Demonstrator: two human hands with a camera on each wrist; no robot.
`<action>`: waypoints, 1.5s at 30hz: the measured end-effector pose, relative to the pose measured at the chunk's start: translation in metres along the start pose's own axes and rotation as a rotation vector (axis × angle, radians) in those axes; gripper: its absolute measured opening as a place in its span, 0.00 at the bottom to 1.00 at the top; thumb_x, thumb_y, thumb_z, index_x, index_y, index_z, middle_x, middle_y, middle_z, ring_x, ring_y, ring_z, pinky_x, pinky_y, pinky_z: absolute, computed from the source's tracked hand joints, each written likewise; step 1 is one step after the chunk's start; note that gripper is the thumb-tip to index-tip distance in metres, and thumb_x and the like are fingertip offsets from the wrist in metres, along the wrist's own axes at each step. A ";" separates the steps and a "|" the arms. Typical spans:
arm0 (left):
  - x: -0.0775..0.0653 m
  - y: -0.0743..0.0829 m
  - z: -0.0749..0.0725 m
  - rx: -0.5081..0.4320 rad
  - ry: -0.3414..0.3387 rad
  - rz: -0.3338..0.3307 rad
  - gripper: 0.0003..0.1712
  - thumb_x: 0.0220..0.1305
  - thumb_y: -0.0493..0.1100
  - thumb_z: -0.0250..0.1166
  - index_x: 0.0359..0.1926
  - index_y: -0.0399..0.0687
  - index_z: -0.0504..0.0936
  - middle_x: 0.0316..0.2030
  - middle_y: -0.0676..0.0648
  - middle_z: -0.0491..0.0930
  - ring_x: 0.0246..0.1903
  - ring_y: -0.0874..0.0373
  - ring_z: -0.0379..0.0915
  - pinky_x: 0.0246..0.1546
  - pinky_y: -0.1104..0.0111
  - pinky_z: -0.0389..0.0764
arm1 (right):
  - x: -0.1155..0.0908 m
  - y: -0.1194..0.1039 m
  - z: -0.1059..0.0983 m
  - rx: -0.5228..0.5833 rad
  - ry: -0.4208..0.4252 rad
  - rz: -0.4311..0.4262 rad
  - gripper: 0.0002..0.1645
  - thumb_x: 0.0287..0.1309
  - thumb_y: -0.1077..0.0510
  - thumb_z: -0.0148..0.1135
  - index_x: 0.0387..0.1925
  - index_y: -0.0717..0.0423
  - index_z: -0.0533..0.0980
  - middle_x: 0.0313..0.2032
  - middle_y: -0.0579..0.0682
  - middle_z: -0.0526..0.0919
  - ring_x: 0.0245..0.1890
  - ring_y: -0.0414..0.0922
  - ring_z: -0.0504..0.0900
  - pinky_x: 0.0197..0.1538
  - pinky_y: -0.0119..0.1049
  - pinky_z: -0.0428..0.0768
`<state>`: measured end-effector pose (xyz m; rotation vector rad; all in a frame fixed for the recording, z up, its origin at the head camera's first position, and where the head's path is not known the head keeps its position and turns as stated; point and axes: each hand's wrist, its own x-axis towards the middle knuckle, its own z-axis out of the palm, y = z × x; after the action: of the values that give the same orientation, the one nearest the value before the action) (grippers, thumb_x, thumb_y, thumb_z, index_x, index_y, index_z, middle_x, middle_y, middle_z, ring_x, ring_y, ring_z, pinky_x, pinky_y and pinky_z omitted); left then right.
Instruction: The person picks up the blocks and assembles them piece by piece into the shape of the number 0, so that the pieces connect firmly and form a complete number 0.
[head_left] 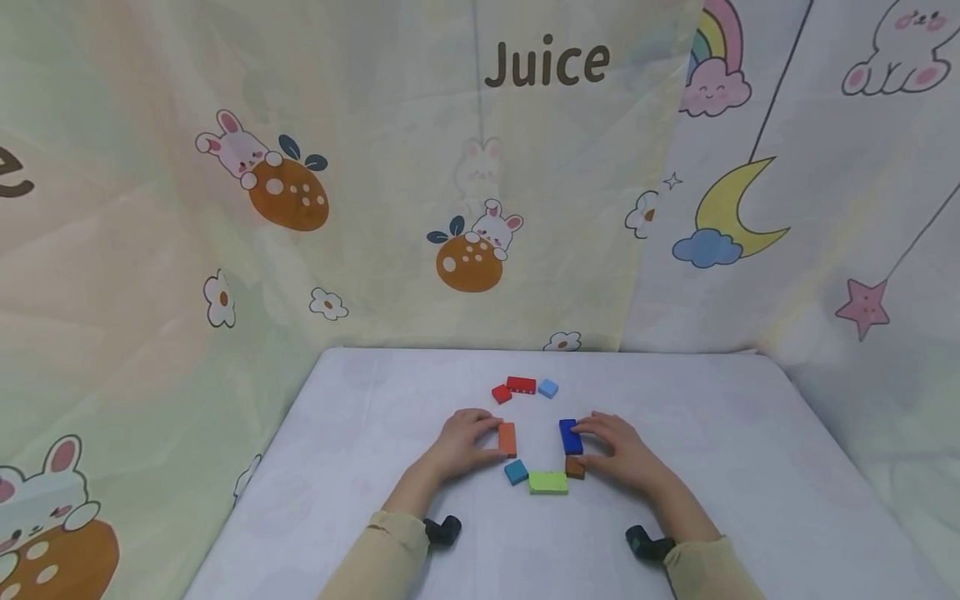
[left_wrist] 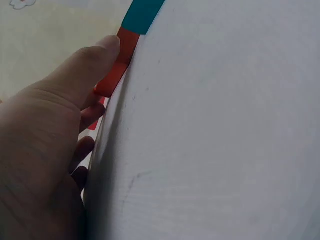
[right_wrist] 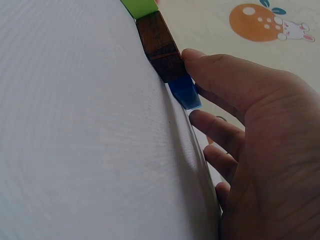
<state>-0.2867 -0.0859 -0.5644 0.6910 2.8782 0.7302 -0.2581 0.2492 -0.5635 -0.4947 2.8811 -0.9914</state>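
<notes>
My left hand [head_left: 467, 443] is at the left side of an upright-oriented orange block [head_left: 507, 440], thumb at its near end and index finger at its far end, pinching it. In the left wrist view, a teal block [left_wrist: 142, 16] stands just beyond the thumb, touching the orange one. My right hand [head_left: 621, 450] rests its index finger at a dark blue block [head_left: 570, 437]. Its thumb touches a brown block [right_wrist: 159, 37], which adjoins the blue one's near end; the other fingers are loosely bent. A lime green block [head_left: 548, 483] lies between the teal and brown blocks.
Farther back lie a long red block [head_left: 521, 385], a small red block [head_left: 502, 394] and a light blue block [head_left: 548, 388]. They all lie on a white-covered table [head_left: 405, 379], with a printed cloth [head_left: 390, 275] hanging behind it.
</notes>
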 end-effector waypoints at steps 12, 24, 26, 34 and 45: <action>0.001 -0.006 0.004 -0.029 0.033 0.020 0.37 0.59 0.72 0.62 0.68 0.70 0.71 0.65 0.54 0.71 0.69 0.52 0.60 0.68 0.48 0.65 | 0.001 0.002 0.001 -0.007 0.000 -0.005 0.29 0.55 0.39 0.69 0.59 0.33 0.75 0.68 0.50 0.71 0.74 0.59 0.57 0.69 0.70 0.54; 0.001 0.000 0.006 0.019 0.054 0.019 0.35 0.59 0.71 0.62 0.67 0.75 0.71 0.64 0.55 0.72 0.67 0.54 0.62 0.68 0.50 0.66 | 0.000 0.000 0.000 0.004 -0.005 0.002 0.29 0.55 0.41 0.70 0.59 0.34 0.76 0.68 0.50 0.70 0.74 0.59 0.57 0.70 0.69 0.53; 0.001 0.001 0.006 0.027 0.050 0.019 0.35 0.59 0.71 0.62 0.67 0.75 0.71 0.64 0.55 0.72 0.67 0.54 0.62 0.68 0.50 0.66 | 0.000 0.000 0.000 0.001 -0.007 0.002 0.29 0.55 0.41 0.69 0.59 0.34 0.76 0.68 0.50 0.70 0.74 0.59 0.56 0.70 0.69 0.53; 0.002 0.002 0.005 0.039 0.057 0.033 0.35 0.60 0.70 0.62 0.67 0.74 0.71 0.63 0.55 0.73 0.67 0.53 0.62 0.68 0.50 0.65 | 0.001 0.000 -0.001 -0.002 -0.003 -0.008 0.29 0.55 0.42 0.70 0.59 0.35 0.76 0.68 0.50 0.71 0.74 0.59 0.57 0.70 0.69 0.53; -0.012 0.010 0.007 -0.103 0.024 -0.023 0.34 0.63 0.67 0.62 0.69 0.83 0.65 0.67 0.56 0.71 0.72 0.50 0.56 0.69 0.43 0.61 | 0.000 -0.002 -0.002 0.003 -0.010 0.007 0.29 0.56 0.42 0.69 0.59 0.36 0.76 0.68 0.51 0.70 0.74 0.60 0.56 0.70 0.70 0.53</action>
<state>-0.2706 -0.0806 -0.5657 0.6397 2.8409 0.8824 -0.2581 0.2486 -0.5604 -0.4882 2.8703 -0.9893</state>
